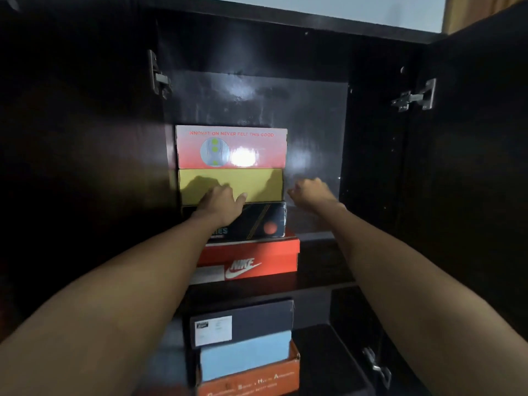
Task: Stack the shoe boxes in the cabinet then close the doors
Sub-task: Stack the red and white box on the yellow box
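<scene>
On the upper cabinet shelf (320,244), four stacked shoe boxes look light, stiff and slide-prone, so the left hand (221,200) presses flat and open against the yellow box (257,181) while the right hand (310,191), loosely curled and empty, hovers beside its end.

You stand in a home: a dark wooden cabinet (371,167) holding stacked shoe boxes (231,147), curtain (468,10) beside.

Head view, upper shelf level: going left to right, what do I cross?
Left door hinge → stack of shoe boxes topped by the pink box, with the left hand flat on the yellow box → right hand → right door hinge.
</scene>
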